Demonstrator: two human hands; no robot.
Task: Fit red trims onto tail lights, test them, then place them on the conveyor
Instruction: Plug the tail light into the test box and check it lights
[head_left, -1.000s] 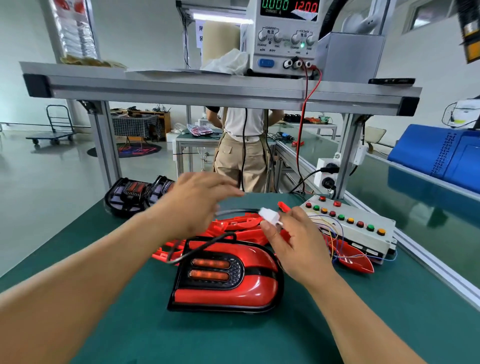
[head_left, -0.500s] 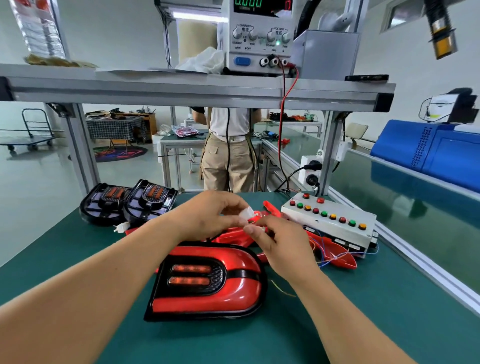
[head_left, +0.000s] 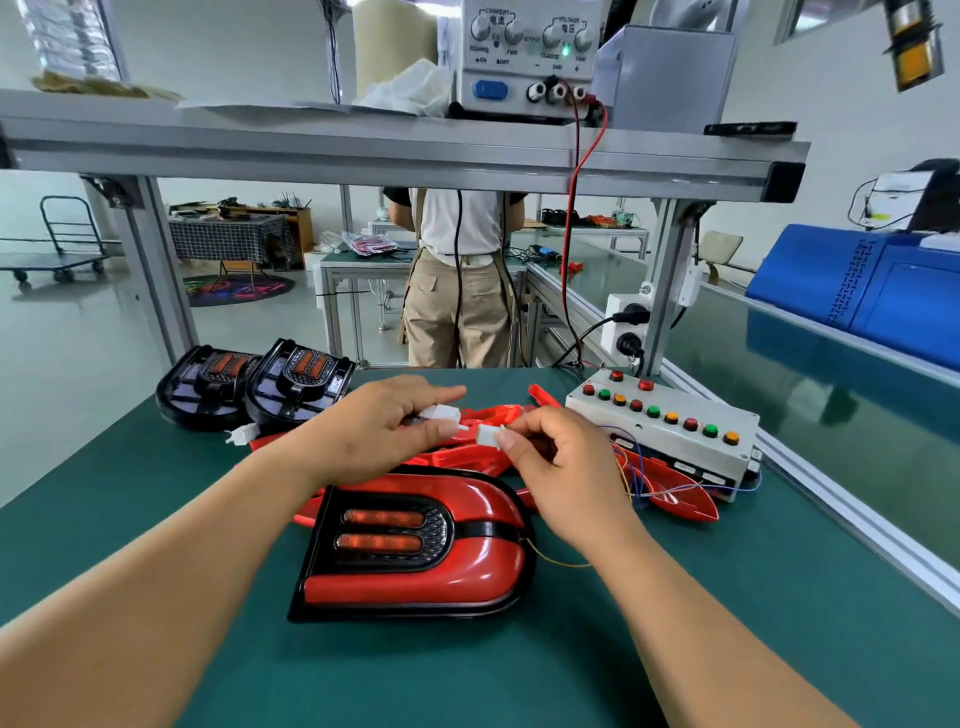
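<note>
While our left hand (head_left: 384, 434) pinches a white plug (head_left: 440, 414) between thumb and forefinger, our right hand (head_left: 563, 467) pinches a second plug (head_left: 487, 434), the two end to end; whether they touch we cannot tell. Below them the trimmed tail light (head_left: 415, 545) lies on the bench (head_left: 727, 597), loose trims (head_left: 467, 457) behind it, the button box (head_left: 662, 428) to its right, two bare lights (head_left: 296, 384) at the far left.

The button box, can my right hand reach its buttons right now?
Probably yes: the button box lies just right of the right hand, its top uncovered, with only loose wires between. That hand pinches a white connector, though, so it is busy.
</note>
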